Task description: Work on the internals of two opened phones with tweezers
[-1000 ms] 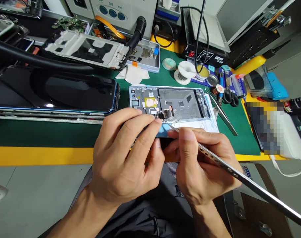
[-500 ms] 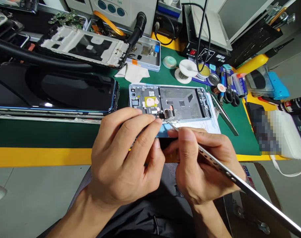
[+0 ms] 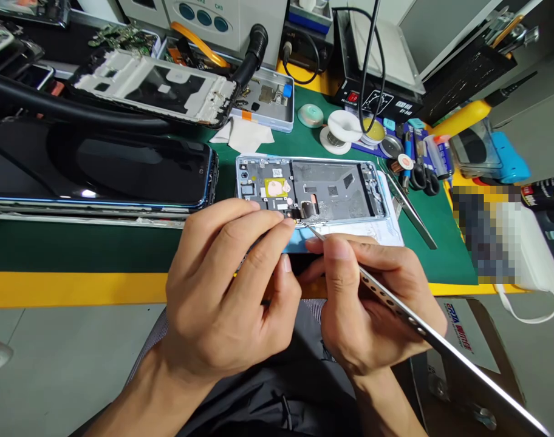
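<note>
An opened blue phone frame (image 3: 268,167) lies in front of me with its inner parts bare. A small dark flex cable (image 3: 308,209) curls up near its near long edge. My left hand (image 3: 235,285) grips that near edge, fingertips on the frame beside the cable and thumb lower down. Between the thumb and fingers of my right hand (image 3: 372,297) is a pair of metal tweezers (image 3: 390,298) with a row of round holes. Their fine tip reaches the phone's near edge, just below the cable. My left fingers hide the frame's near left corner.
A stack of phones (image 3: 99,164) lies left, below a loose phone screen (image 3: 153,88) and a thick black hose (image 3: 99,115). Other tweezers (image 3: 411,209) rest right of the phone, near scissors (image 3: 423,179) and solder spools (image 3: 343,127). A yellow table edge (image 3: 76,286) runs in front.
The whole view has shifted very slightly. My left hand stays at the phone's edge, and the tweezers in my right hand keep almost the same place by the cable.
</note>
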`<state>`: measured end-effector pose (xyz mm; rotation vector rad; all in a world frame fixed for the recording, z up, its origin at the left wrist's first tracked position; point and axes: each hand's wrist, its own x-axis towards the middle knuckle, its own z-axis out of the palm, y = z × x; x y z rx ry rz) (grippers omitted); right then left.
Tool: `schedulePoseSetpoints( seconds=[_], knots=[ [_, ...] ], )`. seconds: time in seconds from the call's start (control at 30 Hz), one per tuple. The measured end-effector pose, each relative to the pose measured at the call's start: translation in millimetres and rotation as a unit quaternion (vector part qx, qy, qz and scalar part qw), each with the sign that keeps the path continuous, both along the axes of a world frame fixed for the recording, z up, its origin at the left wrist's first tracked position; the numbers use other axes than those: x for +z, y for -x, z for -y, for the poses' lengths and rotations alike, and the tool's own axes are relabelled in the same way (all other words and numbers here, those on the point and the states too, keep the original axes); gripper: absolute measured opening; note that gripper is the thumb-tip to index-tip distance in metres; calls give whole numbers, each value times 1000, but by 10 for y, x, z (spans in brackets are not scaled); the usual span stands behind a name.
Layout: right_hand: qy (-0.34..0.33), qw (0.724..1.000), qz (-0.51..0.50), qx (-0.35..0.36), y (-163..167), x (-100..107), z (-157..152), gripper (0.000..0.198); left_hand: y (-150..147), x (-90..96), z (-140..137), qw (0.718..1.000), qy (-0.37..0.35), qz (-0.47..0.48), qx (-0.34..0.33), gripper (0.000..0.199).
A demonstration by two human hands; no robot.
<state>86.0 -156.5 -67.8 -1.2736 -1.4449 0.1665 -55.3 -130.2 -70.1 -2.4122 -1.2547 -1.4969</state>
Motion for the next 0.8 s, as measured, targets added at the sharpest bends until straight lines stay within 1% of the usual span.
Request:
schedulePoseSetpoints(
  seconds=[0.07,0.13,0.3,0.43,0.6,0.8],
  knots=[
    [-36,999,-26,-9,9,2,-26,26,2,10,11,1000,4,2,0,42],
    [-50,998,-47,-13,29,8,-42,23,2,15,19,1000,13,2,2,44],
    [-17,995,-90,-36,82,30,-30,15,-6,4,19,1000,9,10,-3,45],
    [-20,997,-64,-35,87,37,-19,17,-9,1,15,1000,16,6,0,43],
    [-19,991,-127,-23,92,27,-46,16,-4,6,12,1000,4,10,-1,44],
    [-20,993,-113,-31,109,35,-46,18,2,7,16,1000,13,9,4,45]
  ],
)
